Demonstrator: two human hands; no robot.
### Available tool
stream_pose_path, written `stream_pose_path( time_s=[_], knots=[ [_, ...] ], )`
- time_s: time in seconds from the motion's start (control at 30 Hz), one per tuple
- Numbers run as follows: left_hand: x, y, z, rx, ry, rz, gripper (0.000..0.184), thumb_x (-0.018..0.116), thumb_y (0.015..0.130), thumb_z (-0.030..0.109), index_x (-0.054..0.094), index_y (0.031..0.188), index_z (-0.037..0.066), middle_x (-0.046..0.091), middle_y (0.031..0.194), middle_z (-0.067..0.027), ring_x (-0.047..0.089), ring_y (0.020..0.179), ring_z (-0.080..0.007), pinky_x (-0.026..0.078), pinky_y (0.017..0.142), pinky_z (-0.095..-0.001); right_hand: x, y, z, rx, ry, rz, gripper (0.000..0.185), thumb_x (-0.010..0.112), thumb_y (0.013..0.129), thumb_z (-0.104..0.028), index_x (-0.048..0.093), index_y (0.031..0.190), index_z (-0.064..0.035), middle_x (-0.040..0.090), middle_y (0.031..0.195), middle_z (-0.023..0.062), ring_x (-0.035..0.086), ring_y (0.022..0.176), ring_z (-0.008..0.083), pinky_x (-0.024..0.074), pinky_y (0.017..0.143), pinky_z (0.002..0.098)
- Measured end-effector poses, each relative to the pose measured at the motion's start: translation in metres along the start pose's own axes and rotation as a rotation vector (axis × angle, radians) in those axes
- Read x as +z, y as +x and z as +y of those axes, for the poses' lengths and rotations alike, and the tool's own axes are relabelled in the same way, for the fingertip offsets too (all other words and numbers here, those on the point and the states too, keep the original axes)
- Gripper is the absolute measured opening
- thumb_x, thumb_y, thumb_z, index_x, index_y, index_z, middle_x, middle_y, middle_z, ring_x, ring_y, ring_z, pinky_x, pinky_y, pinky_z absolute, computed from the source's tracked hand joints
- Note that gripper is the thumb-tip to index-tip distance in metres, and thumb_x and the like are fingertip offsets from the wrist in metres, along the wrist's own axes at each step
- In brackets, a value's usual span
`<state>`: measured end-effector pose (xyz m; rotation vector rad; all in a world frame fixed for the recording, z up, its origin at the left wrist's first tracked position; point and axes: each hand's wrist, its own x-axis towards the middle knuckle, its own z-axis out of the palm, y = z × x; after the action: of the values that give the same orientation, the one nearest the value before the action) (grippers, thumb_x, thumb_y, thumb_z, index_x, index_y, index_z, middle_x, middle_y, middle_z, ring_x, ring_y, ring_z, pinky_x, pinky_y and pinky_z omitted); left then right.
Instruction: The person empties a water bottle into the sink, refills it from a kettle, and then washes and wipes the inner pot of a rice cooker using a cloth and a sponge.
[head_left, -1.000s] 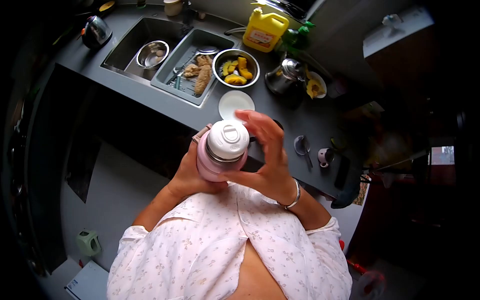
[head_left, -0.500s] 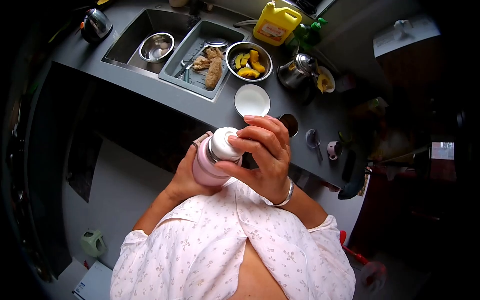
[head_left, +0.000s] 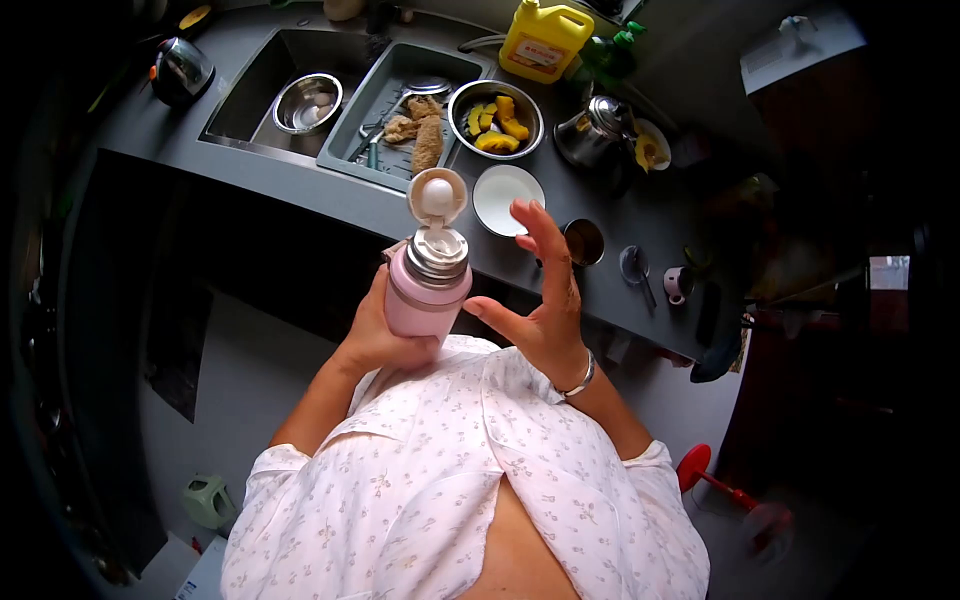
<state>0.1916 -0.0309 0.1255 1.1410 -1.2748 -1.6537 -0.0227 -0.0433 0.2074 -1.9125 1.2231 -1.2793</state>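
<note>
A pink bottle (head_left: 425,305) with a steel neck is in my left hand (head_left: 378,335), whose fingers wrap round its body. Its white lid (head_left: 437,196) stands flipped up on a hinge, showing the pale spout. Just right of the bottle, my right hand (head_left: 545,310) is raised with thumb and fingers apart and nothing between them. Beyond that hand on the counter are a white bowl (head_left: 508,200) and a steel cup (head_left: 583,243).
The grey counter (head_left: 400,212) holds a steel bowl of yellow pieces (head_left: 496,120), a yellow jug (head_left: 545,42), a steel pot (head_left: 592,133), a pink mug (head_left: 677,285) and a kettle (head_left: 181,72). A grey tray (head_left: 350,140) sits at the sink.
The bottle's lid has swung from closed to flipped up. My right hand has come off the lid and moved right, its fingers spreading. My left hand still holds the bottle.
</note>
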Motion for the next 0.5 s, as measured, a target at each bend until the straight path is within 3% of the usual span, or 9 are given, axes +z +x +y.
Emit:
stream_pose_path(
  time_s=[0.17,0.3,0.4,0.5],
  knots=[
    [-0.001,0.009,-0.015,-0.037,0.006,0.021,0.097,0.081,0.051,0.012,0.033,0.136,0.009,0.052,0.123,-0.0055,0.051,0.114,-0.0191,0.042,0.098,-0.0351,-0.001,-0.034,0.024,0.275,0.08,-0.059,0.063,0.074,0.079,-0.017,0.044,0.133,-0.005,0.056,0.123,0.0131,0.056,0.113,0.024,0.0473,0.088,0.0327],
    [0.005,0.023,-0.013,0.0,0.373,0.233,0.096,0.085,0.054,0.014,0.034,0.136,0.009,0.05,0.128,-0.0129,0.053,0.116,-0.0262,0.043,0.095,-0.0354,-0.004,-0.068,0.037,0.448,0.123,0.012,0.051,0.069,0.081,-0.01,0.05,0.128,-0.0039,0.061,0.114,0.0126,0.06,0.103,0.0207,0.05,0.083,0.0298],
    [0.007,0.04,-0.011,0.122,0.62,0.32,0.094,0.085,0.054,0.019,0.036,0.133,0.008,0.053,0.123,-0.0134,0.054,0.112,-0.0327,0.045,0.092,-0.0399,-0.01,-0.087,0.04,0.57,0.165,0.082,0.045,0.067,0.082,-0.006,0.053,0.125,-0.0033,0.062,0.111,0.0119,0.062,0.099,0.0184,0.0509,0.08,0.0281],
    [-0.003,0.055,-0.023,0.228,0.888,0.349,0.091,0.085,0.053,0.025,0.038,0.129,0.009,0.055,0.115,-0.0131,0.055,0.103,-0.0328,0.044,0.088,-0.0427,-0.019,-0.105,0.043,0.638,0.161,0.132,0.043,0.067,0.082,-0.005,0.055,0.123,-0.0032,0.063,0.109,0.0109,0.062,0.098,0.0174,0.051,0.079,0.0275]
  ],
)
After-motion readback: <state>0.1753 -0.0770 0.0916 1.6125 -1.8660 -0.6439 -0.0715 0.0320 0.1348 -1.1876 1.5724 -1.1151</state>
